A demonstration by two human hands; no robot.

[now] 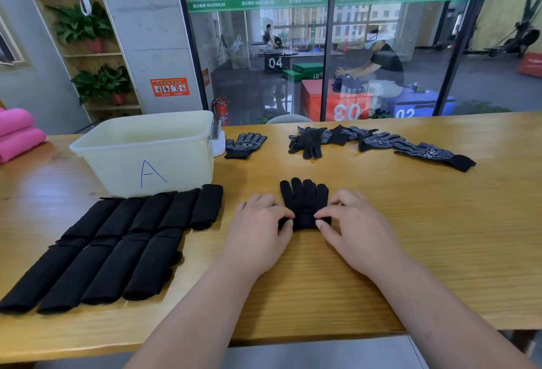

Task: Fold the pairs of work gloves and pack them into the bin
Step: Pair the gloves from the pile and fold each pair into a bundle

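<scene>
A black glove pair (305, 197) lies flat in front of me on the wooden table, fingers pointing away. Its cuff end is rolled up toward the fingers. My left hand (258, 231) pinches the left side of that roll and my right hand (352, 228) pinches the right side. A translucent white bin (146, 169) marked "A" stands at the left rear. Several folded black pairs (117, 239) lie in rows in front of the bin. More loose dotted gloves (378, 141) sprawl at the far right, and one pair (245, 144) lies beside the bin.
The table's near edge (322, 336) runs just below my forearms. Pink rolled mats (17, 134) sit at the far left. A glass wall stands behind the table, with a person seated beyond it.
</scene>
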